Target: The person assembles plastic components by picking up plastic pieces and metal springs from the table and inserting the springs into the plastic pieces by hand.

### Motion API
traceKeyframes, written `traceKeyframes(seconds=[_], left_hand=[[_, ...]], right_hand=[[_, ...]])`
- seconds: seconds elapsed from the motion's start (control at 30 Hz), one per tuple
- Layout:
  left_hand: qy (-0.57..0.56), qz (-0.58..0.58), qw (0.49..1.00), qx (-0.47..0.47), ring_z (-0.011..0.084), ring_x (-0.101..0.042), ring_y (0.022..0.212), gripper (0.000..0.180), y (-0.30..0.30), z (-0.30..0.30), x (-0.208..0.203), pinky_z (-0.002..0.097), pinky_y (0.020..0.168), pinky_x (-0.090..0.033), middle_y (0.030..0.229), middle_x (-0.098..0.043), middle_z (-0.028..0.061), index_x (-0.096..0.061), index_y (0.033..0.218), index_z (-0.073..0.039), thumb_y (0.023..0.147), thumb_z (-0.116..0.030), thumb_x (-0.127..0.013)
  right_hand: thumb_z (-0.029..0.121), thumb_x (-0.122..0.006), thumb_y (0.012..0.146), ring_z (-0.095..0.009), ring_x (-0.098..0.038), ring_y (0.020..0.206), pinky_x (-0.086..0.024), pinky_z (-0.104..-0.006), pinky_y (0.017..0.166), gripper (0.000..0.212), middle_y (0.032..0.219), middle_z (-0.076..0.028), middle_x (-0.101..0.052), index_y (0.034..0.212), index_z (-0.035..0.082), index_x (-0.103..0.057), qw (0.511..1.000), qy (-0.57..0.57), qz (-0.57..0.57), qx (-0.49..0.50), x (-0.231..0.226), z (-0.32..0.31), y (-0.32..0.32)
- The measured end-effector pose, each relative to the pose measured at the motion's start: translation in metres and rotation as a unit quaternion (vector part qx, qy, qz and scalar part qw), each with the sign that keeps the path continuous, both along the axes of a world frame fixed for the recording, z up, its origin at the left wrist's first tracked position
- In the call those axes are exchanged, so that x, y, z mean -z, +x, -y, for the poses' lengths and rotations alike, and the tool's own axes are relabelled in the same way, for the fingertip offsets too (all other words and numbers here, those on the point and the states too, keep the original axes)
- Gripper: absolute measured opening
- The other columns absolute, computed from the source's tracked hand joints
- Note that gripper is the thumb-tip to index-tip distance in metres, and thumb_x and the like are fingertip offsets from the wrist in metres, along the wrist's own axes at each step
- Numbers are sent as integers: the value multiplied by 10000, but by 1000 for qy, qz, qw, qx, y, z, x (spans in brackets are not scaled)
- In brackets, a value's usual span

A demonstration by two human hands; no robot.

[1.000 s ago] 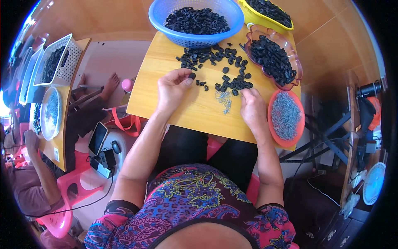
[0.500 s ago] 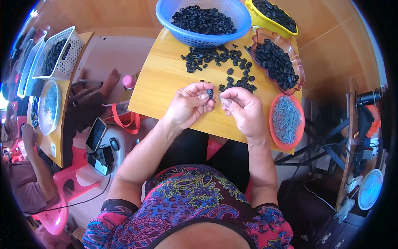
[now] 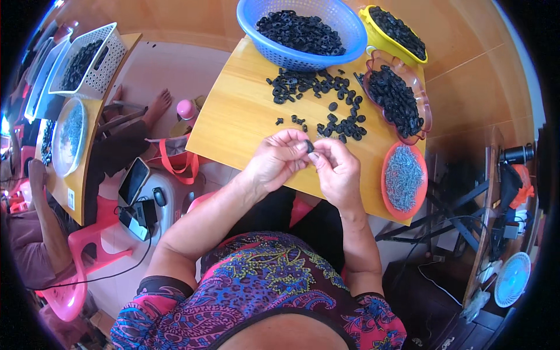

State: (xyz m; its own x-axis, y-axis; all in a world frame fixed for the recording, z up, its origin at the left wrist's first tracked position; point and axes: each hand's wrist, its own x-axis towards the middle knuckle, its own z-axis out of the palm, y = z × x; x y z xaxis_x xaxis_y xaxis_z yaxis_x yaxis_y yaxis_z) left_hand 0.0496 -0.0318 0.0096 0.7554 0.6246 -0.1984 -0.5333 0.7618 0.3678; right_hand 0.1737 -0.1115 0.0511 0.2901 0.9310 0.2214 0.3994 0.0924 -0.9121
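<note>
Near the table's front edge my two hands meet. My left hand (image 3: 275, 158) pinches a small black plastic piece (image 3: 309, 146) between thumb and fingers. The fingertips of my right hand (image 3: 338, 174) are pressed together against that piece; whatever lies in their pinch is too small to make out. Just beyond my hands, loose black plastic pieces (image 3: 344, 127) lie scattered on the wooden table (image 3: 233, 111). Right of my right hand, an orange dish (image 3: 387, 193) holds many tiny silvery metal parts (image 3: 403, 177).
A blue basket (image 3: 303, 60), a yellow basin (image 3: 371, 29) and a clear reddish tray (image 3: 424, 111), all with black pieces, line the far and right sides. At left, a person (image 3: 44, 233) sits by another table with a white basket (image 3: 111, 61). A fan (image 3: 513, 280) stands at right.
My right hand has moved left, and its fingertips now touch the black piece in my left hand. Before, the hands were slightly apart. The whole view has shifted a little.
</note>
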Motion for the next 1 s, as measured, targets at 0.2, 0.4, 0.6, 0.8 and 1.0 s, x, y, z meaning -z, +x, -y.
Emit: traceKeyframes(seconds=[0.2, 0.4, 0.6, 0.8, 1.0], left_hand=[[-10, -19, 998, 64, 179, -611, 720, 125, 1, 9, 6, 287, 680, -511, 867, -626, 82, -561, 1001, -38, 884, -3, -536], [-31, -64, 996, 48, 160, -585, 643, 118, -3, 4, 3, 277, 618, -489, 812, -616, 92, -567, 1003, -19, 893, -30, -527], [-31, -58, 998, 2, 152, -574, 637, 135, -11, -16, 1, 276, 619, -473, 793, -603, 81, -572, 1013, 3, 900, -48, -519], [-27, -88, 993, -77, 138, -560, 613, 98, -20, -38, 0, 268, 586, -474, 772, -598, 66, -563, 975, -5, 894, -33, -515], [-15, -85, 992, -91, 143, -545, 667, 126, -24, -49, 2, 286, 644, -465, 806, -577, 66, -529, 1008, -9, 908, -73, -489]], right_hand=[[-31, -645, 819, -72, -552, 701, -478, -213, 643, 180, 808, -28, -581, 973, -27, -553, 994, -36, 90, 42, 2, 10, 6], [11, -653, 811, -147, -568, 655, -474, -272, 578, 122, 766, -87, -581, 907, -25, -587, 998, -16, 62, 4, 0, -9, 23], [-8, -618, 768, -316, -595, 752, -479, -357, 682, 135, 821, -159, -604, 901, 3, -640, 959, 12, 282, -12, 10, -57, 36], [38, -641, 757, -327, -586, 811, -471, -386, 714, 141, 843, -166, -608, 893, 6, -649, 926, -33, 371, -60, 9, -76, 32], [102, -677, 736, -329, -581, 847, -470, -403, 754, 138, 834, -169, -602, 826, 8, -632, 918, -111, 379, -43, 4, -64, 32]])
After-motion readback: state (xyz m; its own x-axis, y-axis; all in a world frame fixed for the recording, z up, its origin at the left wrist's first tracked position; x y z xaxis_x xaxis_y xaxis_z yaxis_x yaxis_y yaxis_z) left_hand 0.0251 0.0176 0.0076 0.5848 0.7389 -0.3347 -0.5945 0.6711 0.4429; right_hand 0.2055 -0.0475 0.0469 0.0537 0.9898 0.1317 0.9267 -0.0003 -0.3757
